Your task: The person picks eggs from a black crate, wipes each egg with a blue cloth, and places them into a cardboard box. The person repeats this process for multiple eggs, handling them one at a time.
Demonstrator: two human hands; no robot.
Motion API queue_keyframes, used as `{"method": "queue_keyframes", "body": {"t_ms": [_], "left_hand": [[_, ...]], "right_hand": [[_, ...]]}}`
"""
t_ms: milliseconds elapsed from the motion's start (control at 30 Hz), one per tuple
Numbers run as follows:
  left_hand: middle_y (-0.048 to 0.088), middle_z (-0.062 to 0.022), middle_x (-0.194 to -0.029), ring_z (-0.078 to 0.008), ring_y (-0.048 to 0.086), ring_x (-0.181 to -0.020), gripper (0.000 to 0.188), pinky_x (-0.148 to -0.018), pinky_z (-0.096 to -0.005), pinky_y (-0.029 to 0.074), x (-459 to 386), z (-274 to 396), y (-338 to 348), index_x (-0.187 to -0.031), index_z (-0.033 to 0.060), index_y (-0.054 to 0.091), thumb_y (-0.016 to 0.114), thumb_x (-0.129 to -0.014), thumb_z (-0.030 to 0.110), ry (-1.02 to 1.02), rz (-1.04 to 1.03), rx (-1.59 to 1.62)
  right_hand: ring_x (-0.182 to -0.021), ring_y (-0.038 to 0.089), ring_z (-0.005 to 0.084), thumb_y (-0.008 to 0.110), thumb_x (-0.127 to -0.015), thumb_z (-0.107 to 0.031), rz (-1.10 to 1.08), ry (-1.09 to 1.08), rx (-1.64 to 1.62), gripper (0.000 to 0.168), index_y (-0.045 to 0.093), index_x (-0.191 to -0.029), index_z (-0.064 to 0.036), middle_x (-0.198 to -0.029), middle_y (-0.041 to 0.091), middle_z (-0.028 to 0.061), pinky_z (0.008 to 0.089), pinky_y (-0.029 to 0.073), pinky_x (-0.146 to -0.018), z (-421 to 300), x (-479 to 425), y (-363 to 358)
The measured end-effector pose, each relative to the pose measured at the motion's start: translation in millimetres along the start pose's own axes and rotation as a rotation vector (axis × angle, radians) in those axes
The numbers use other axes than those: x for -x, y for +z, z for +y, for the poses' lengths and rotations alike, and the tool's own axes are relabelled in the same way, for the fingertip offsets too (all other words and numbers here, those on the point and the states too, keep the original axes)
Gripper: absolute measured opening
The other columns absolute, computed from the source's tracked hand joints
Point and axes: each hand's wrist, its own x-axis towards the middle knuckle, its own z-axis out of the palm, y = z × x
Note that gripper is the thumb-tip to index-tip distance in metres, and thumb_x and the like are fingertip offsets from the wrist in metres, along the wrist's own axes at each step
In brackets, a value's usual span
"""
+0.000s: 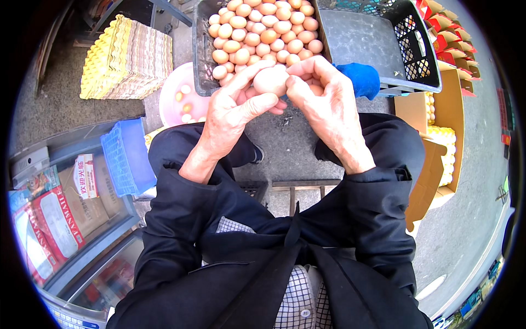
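A pale brown egg (pixel 271 80) is held up in front of the near side of a black plastic crate (pixel 201 49) full of brown eggs (pixel 263 33). My left hand (pixel 235 107) cradles it between the thumb and fingers. At the egg's right end, the thumb and forefinger of my right hand (pixel 326 98) meet against the shell. Another brown egg (pixel 315 89) shows beneath the curled right fingers; whether that hand grips it or it lies behind is unclear. Just right of my right hand, a blue cloth (pixel 362 80) hangs over a crate edge.
A second black crate (pixel 361 41) adjoins on the right. Left are stacked egg trays (pixel 127 61), a pink basin (pixel 174 90) with several eggs, and a blue basket (pixel 127 158). An open cardboard box (pixel 456 123) holds trayed eggs; red cartons (pixel 450 45) stand beyond.
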Motion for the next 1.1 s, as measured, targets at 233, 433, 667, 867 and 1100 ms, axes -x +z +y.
{"method": "queue_keyframes", "body": {"t_ms": [233, 433, 667, 867, 1100], "left_hand": [[0.062, -0.0154, -0.129, -0.0218, 0.068, -0.107, 0.053, -0.091, -0.0337, 0.060, -1.4, 1.4, 1.4, -0.146, -0.0038, 0.045, 0.066, -0.098, 0.004, -0.005, 0.030, -0.032], [0.059, -0.0140, -0.136, -0.0215, 0.063, -0.119, 0.052, -0.093, -0.0345, 0.061, -0.1, -3.4, 1.0, -0.146, -0.0015, 0.046, 0.066, -0.098, 0.004, -0.006, 0.022, -0.055], [0.058, -0.0138, -0.138, -0.0213, 0.063, -0.120, 0.051, -0.092, -0.0350, 0.061, -0.1, -0.3, 3.9, -0.145, -0.0016, 0.047, 0.067, -0.098, 0.006, -0.013, 0.031, -0.074], [0.060, -0.0133, -0.133, -0.0208, 0.063, -0.120, 0.051, -0.092, -0.0341, 0.061, 1.2, 0.1, 5.0, -0.144, -0.0022, 0.047, 0.067, -0.098, 0.006, -0.014, 0.055, -0.093], [0.061, -0.0147, -0.131, -0.0218, 0.065, -0.115, 0.049, -0.092, -0.0346, 0.060, -1.7, -0.3, 4.8, -0.142, -0.0037, 0.048, 0.066, -0.099, 0.009, 0.001, 0.043, -0.084]], "right_hand": [[-0.073, 0.070, 0.0208, 0.071, -0.086, -0.018, 0.072, -0.107, 0.102, 0.025, 0.064, -0.097, 0.004, -0.082, 0.071, 0.0149, 0.0328, 0.056, -0.069, 10.4, -1.7, 3.3], [-0.070, 0.069, 0.0274, 0.072, -0.084, -0.018, 0.096, -0.183, 0.195, 0.026, 0.062, -0.096, 0.002, -0.080, 0.068, 0.0163, 0.0368, 0.056, -0.067, 13.5, -0.8, 6.1], [-0.071, 0.069, 0.0275, 0.075, -0.085, -0.018, 0.106, -0.206, 0.262, 0.026, 0.060, -0.096, 0.001, -0.080, 0.069, 0.0152, 0.0375, 0.055, -0.066, 14.3, 0.3, 6.2], [-0.071, 0.069, 0.0285, 0.074, -0.085, -0.019, 0.111, -0.211, 0.316, 0.026, 0.060, -0.095, 0.001, -0.080, 0.069, 0.0147, 0.0377, 0.055, -0.065, 10.0, 1.2, 9.0], [-0.069, 0.067, 0.0267, 0.069, -0.088, -0.013, 0.116, -0.255, 0.244, 0.017, 0.061, -0.095, 0.000, -0.078, 0.067, 0.0139, 0.0366, 0.054, -0.064, 13.3, 0.8, 10.0]]}}
